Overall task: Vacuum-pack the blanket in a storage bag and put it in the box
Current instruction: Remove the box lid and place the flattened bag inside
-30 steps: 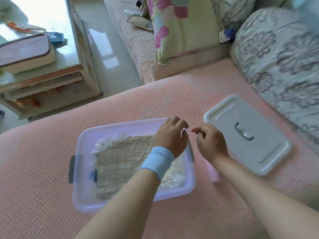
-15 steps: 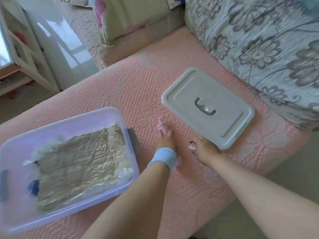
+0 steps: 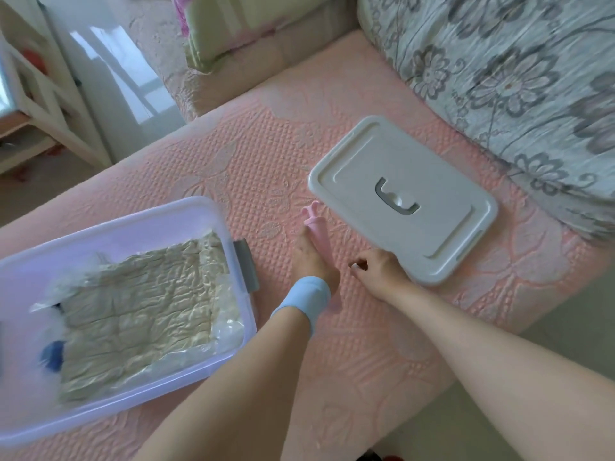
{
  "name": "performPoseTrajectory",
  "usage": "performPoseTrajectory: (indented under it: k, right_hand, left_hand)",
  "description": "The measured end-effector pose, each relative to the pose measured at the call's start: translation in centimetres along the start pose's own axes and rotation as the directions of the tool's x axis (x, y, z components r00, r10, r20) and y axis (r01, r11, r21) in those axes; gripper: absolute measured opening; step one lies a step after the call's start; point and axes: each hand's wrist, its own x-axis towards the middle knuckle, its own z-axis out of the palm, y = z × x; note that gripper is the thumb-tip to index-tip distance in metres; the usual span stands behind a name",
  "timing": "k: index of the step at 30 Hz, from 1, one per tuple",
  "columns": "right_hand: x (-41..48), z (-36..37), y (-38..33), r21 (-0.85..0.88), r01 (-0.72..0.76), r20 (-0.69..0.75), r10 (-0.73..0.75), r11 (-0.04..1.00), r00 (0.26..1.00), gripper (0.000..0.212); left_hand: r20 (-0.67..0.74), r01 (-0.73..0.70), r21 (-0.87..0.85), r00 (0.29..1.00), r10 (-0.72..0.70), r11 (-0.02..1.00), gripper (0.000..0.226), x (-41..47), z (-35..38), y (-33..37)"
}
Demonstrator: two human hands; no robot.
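The vacuum-packed blanket [image 3: 143,314], flat and wrinkled in its clear bag, lies inside the translucent plastic box [image 3: 109,224] at the left on the pink bed cover. The box's grey-white lid [image 3: 432,181] lies upside up to the right. Between them a pink hand pump [image 3: 316,227] rests on the cover. My left hand [image 3: 309,257], with a blue wristband, lies over the pump and grips it. My right hand [image 3: 376,267] hovers beside it at the lid's near corner, fingers loosely curled, holding nothing.
A grey floral duvet [image 3: 519,71] is piled at the right rear. A floral pillow [image 3: 226,24] leans on a sofa behind. A white side table [image 3: 36,104] stands at the far left on the shiny floor. The bed edge drops off at lower right.
Both hands left the box and moved right to the pink pump. My left hand now grips the pump. The view swung right, so the box sits at the left.
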Motion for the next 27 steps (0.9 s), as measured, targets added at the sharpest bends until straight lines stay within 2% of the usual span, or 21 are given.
performPoseTrajectory:
  k: [2,5,6,8,10,12,14,16,20,23,25,27]
  right_hand:
    - [-0.6,-1.4,-2.4,0.251,-0.071,-0.072,0.091,0.965,0.993,0.015]
    - [-2.1,-4.1,-7.4,0.637,-0.135,-0.074,0.234,0.759,0.969,0.016]
    - [-2.7,-5.1,-9.1,0.7,-0.133,-0.054,0.238,0.702,0.97,0.017]
    - [-4.2,-6.7,-12.5,0.741,-0.092,-0.038,0.178,0.665,0.983,0.023]
    - [-5.6,-7.5,-15.5,0.733,-0.036,-0.046,0.102,0.679,0.994,0.027]
    - [-6.3,-7.2,-18.2,0.714,-0.002,-0.055,0.059,0.7,0.997,0.026]
    - [-6.9,-5.9,-20.6,0.688,0.026,-0.04,0.001,0.725,0.999,0.024]
    - [-7.2,-3.1,-23.2,0.632,0.056,-0.019,-0.057,0.773,0.998,0.023]
    - [-7.4,2.2,-26.0,0.517,0.101,0.0,-0.118,0.85,0.993,0.021]
    - [-7.7,6.4,-28.2,0.427,0.12,0.098,-0.178,0.896,0.979,0.025]
    - [-7.9,8.8,-29.5,0.384,0.13,0.223,-0.229,0.914,0.948,0.037]
    - [-8.1,10.5,-30.1,0.238,0.186,0.333,-0.26,0.953,0.907,0.059]
  left_hand:
    - [0.03,-0.083,-0.017,0.996,0.084,0.996,0.089,-1.4,-1.6,1.5]
    - [0.037,-0.179,-0.048,0.983,0.181,0.983,0.065,-3.1,-4.8,3.2]
    - [0.029,-0.22,-0.067,0.975,0.222,0.973,0.053,-3.8,-5.9,3.8]
    - [0.008,-0.286,-0.097,0.958,0.288,0.953,0.037,-5.1,-8.1,4.6]
    - [-0.033,-0.341,-0.126,0.94,0.34,0.932,0.036,-6.3,-10.4,4.7]
    - [-0.105,-0.396,-0.102,0.916,0.386,0.912,0.047,-7.0,-12.9,3.8]
    - [-0.194,-0.391,-0.08,0.908,0.37,0.917,0.052,-7.2,-15.6,2.1]
    - [-0.262,-0.332,-0.132,0.921,0.29,0.934,0.049,-7.4,-18.7,-0.5]
    - [-0.288,-0.183,-0.184,0.949,0.125,0.966,0.045,-7.5,-22.4,-4.7]
    - [-0.275,-0.056,-0.199,0.962,-0.001,0.978,0.054,-6.8,-24.9,-8.7]
    - [-0.183,0.058,-0.395,0.973,-0.14,0.917,0.051,-5.8,-26.3,-11.3]
    - [-0.041,0.201,-0.513,0.966,-0.257,0.835,0.046,-5.0,-27.3,-13.7]
